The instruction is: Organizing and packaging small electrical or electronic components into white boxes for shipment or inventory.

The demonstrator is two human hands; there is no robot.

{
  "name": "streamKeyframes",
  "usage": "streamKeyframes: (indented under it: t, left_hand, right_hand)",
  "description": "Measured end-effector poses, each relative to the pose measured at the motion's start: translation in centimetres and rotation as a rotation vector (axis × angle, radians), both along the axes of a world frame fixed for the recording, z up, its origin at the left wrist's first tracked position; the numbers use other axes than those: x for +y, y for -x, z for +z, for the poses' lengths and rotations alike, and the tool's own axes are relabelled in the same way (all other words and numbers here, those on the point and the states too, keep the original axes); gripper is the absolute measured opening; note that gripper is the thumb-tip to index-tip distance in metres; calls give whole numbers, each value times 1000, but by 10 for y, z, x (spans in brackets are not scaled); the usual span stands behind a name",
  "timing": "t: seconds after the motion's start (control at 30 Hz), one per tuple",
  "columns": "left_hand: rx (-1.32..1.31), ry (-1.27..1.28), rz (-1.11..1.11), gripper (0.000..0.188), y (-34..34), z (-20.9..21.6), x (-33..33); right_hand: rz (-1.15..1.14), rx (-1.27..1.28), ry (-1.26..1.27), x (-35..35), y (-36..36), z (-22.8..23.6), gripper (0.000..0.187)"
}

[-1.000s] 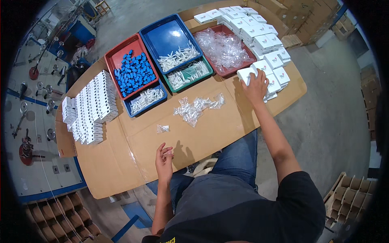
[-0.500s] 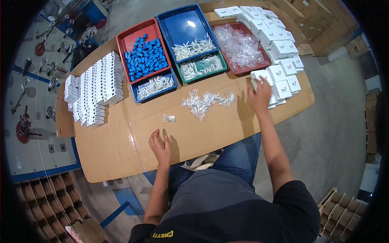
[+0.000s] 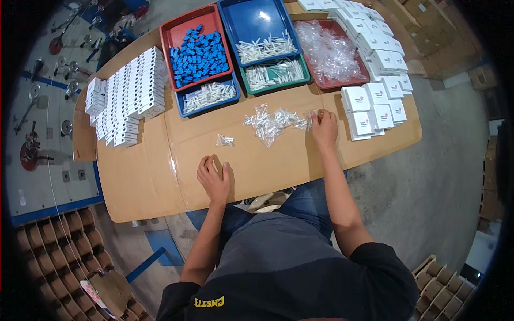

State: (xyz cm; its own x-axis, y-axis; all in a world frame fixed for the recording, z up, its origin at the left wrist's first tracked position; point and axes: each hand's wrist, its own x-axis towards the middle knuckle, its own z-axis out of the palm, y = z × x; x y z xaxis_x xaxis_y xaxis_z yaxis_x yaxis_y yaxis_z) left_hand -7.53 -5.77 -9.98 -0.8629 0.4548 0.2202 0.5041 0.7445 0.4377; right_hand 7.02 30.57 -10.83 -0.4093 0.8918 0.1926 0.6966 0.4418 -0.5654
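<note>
My left hand (image 3: 214, 180) rests low over the cardboard-topped table, its thumb apart from its curled fingers and nothing held. Just beyond it lies a small clear bag (image 3: 225, 140) with white pieces inside. My right hand (image 3: 325, 131) is at the right end of a pile of similar clear bags (image 3: 270, 125). Its fingers are bent and slightly apart, and the thumb side meets the edge of the nearest bag. Whether that bag is gripped is hard to make out. White flat boxes (image 3: 362, 123) with a small red print stand in stacks to the right of this hand.
Beyond the bags are a red tray (image 3: 225, 21) of blue pieces, blue (image 3: 235, 10) and green (image 3: 310, 80) trays of white sticks, and a red tray (image 3: 326, 86) of clear plastic. Rows of white boxes (image 3: 131, 91) stand left. The cardboard edge (image 3: 150, 216) is near my lap.
My right hand has left the stacked white boxes and moved left to the end of the bag pile. My left hand stays near the single bag. The whole view has shifted slightly.
</note>
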Motion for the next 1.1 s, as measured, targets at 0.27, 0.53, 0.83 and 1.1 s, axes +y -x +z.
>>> streamKeyframes:
  t: [0.27,0.53,0.83,1.1]
  left_hand:
    - [4,-20,4,51,0,-5,-4]
    - [-81,-221,75,47,12,-12,-9]
    - [-11,-272,144,44,67,-7,13]
    - [121,-127,149,47,69,-10,8]
  right_hand:
    - [94,173,233,16,1,-20,18]
    - [38,918,991,1,-11,21,30]
    - [137,910,1193,2,-15,28,32]
    - [203,840,1153,-3,0,40,32]
